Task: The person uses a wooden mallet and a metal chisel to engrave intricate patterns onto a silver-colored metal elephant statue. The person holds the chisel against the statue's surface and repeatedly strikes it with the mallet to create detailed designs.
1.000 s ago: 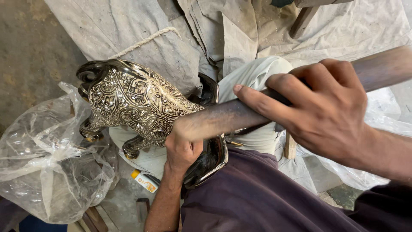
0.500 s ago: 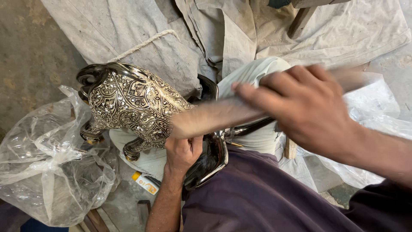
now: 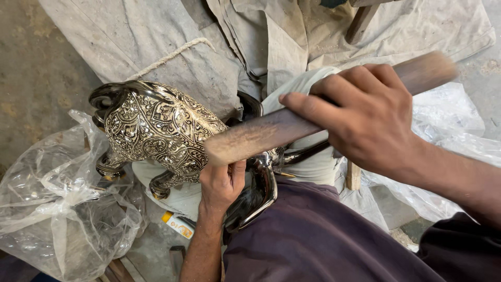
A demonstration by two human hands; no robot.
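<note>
Grey cloth (image 3: 156,36) spread across twelve o'clock; crumpled clear plastic bag (image 3: 57,209) at eight. Engraved metal vessel (image 3: 162,133) at ten, resting on the lap; wooden stick (image 3: 261,137) gripped in the right hand (image 3: 365,117) at two, blurred. Left hand (image 3: 222,185) at six, wrapped around the vessel's polished rim.

Under you is a bare concrete floor (image 3: 36,78), dusty and stained. A grey cloth sheet (image 3: 156,36) is spread over its upper part, with a length of pale rope (image 3: 172,55) lying across the cloth. At your left a crumpled clear plastic bag (image 3: 57,209) sits on the floor, and more clear plastic (image 3: 454,141) lies at your right.
</note>
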